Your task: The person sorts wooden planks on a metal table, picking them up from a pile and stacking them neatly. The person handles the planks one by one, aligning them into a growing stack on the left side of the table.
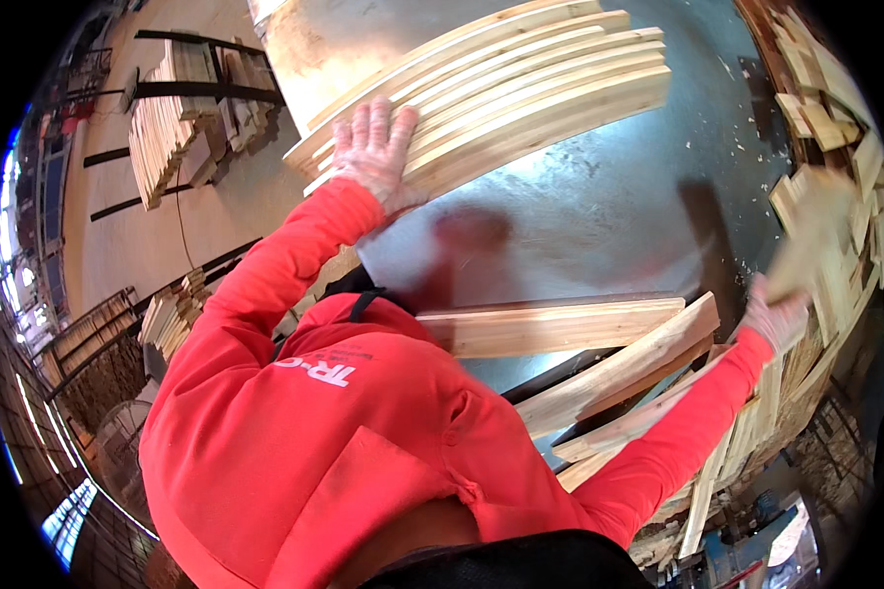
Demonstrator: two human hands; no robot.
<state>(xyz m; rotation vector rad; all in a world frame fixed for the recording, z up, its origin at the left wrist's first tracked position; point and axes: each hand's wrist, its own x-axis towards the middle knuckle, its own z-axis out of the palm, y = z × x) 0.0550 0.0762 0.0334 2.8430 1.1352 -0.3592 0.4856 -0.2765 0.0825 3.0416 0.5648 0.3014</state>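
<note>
Currently I rest the left hand (375,157), open and flat, on pale wooden boards (545,93), upper centre; right hand (778,316) grips a blurred wood piece (810,234), right. Even palm pressure should steady the boards.

A row of long, narrow boards (535,103) in pale, bare wood is laid side by side on the far part of the metal table (609,216). The board ends are staggered at both sides. A short tan wood piece (810,236) is gripped near its lower end, at the table's right side, and is slanted up and rightward in view. Its outline is blurred.
</note>
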